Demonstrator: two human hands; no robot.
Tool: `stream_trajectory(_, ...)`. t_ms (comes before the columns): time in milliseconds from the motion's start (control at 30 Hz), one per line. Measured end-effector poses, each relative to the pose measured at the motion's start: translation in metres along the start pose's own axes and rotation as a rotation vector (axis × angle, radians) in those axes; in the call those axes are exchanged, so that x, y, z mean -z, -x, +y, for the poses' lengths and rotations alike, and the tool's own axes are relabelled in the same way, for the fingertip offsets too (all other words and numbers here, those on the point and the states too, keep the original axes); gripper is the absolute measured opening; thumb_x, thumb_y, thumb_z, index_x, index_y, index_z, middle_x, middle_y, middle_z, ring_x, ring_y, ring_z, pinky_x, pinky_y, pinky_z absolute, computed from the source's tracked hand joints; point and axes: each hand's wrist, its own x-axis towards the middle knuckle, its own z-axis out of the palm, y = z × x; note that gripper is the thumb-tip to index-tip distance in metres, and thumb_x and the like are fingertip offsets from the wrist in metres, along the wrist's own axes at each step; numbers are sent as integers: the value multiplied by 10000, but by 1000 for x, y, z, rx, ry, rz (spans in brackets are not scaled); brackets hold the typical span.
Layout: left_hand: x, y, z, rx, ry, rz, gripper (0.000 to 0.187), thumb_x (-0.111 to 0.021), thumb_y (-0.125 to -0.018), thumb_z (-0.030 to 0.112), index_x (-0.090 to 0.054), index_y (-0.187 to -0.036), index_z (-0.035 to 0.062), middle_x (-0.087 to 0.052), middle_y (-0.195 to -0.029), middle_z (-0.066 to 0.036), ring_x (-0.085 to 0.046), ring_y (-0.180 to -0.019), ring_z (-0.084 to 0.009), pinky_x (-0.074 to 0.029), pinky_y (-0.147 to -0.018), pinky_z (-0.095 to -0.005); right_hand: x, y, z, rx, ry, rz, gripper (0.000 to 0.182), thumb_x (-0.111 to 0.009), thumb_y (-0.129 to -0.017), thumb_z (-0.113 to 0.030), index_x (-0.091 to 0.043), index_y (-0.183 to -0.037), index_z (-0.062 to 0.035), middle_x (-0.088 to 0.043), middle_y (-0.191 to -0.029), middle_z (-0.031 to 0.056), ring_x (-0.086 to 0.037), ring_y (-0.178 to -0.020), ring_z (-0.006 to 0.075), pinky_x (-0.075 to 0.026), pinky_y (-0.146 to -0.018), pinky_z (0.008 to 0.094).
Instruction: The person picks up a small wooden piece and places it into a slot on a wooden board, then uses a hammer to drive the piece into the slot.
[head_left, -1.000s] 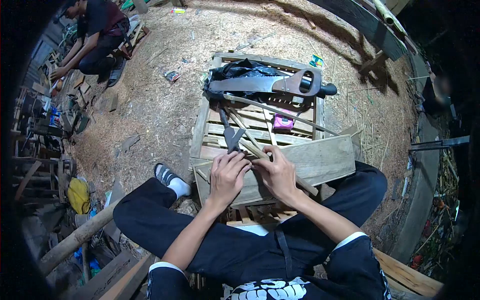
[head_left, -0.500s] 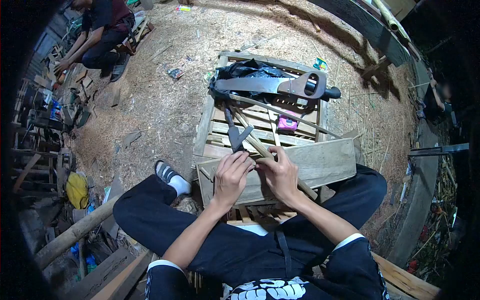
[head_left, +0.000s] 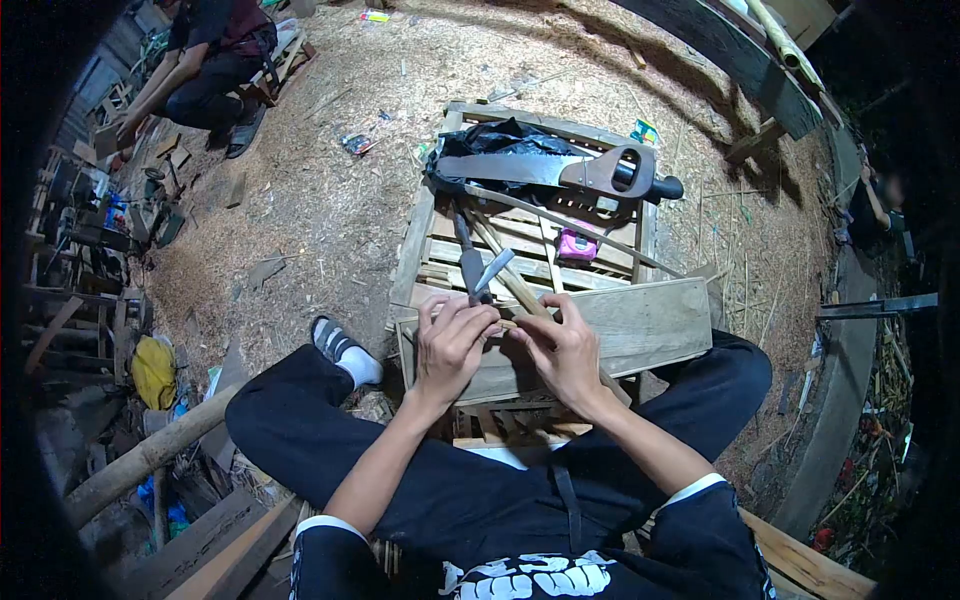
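left hand (head_left: 450, 345) and right hand (head_left: 566, 352) both pinch a small stick (head_left: 508, 324); uneven finger pressure might snap it.

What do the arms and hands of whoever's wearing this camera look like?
They're human. The left hand and right hand are ungloved, with no watch visible at either wrist. The forearms are bare up to short, dark sleeves, which end in white bands. No cables or robot parts show on them.

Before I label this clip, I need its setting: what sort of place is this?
Probably a woodworking area: a handsaw and a pink tape measure are in view, with what look like wood shavings strewn around.
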Motion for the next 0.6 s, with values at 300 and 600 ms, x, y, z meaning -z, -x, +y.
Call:
stream_trajectory(300, 39, 4, -9, 124, -51, 58, 278, -832, -843, 178, -800, -1111, 111, -756, -1133, -38, -626, -1172, -259, -371, -1086, -456, -23, -9, -18, 30, -17, 26, 181, -842, -890, -233, -837, -1037, -127, -666, -1204, 125, -739, -843, 339, -573, -697, 439)
stream_trajectory(600, 40, 33, -20, 294, -67, -22, 324, -830, -854, 182, -799, -1173, 131, -685, -1205, -40, -536, -1184, -291, -385, -1068, -454, -34, -17, -17, 67, 40, -92, 155, -829, -895, -230, -854, -1026, -151, -685, -1194, 125, -745, -841, 345, -576, -696, 452)
